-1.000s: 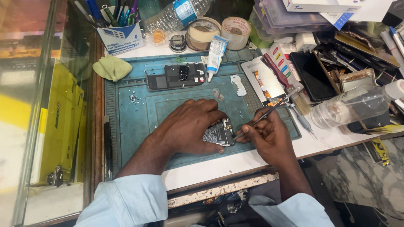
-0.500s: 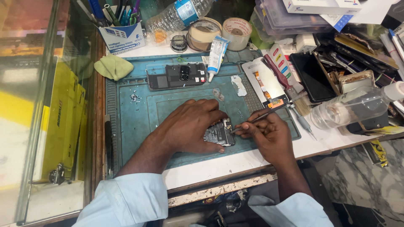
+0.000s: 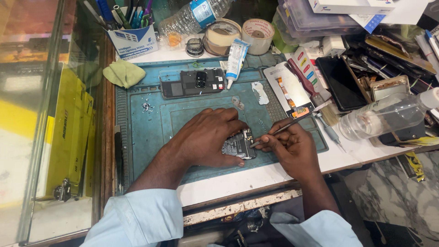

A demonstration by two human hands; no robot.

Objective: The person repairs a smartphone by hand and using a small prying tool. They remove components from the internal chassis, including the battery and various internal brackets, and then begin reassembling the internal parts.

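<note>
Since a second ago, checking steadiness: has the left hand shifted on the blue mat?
No. The left hand presses the opened phone at the same spot near the blue mat front edge.

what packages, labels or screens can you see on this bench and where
Clear plastic water bottle with blue label: lying at the back.
White squeeze tube with blue print: mat's back edge.
White and blue card pen holder: back left corner.
Black phone screen, dark: right of the mat.
White flat box with blue print: top right.
</note>
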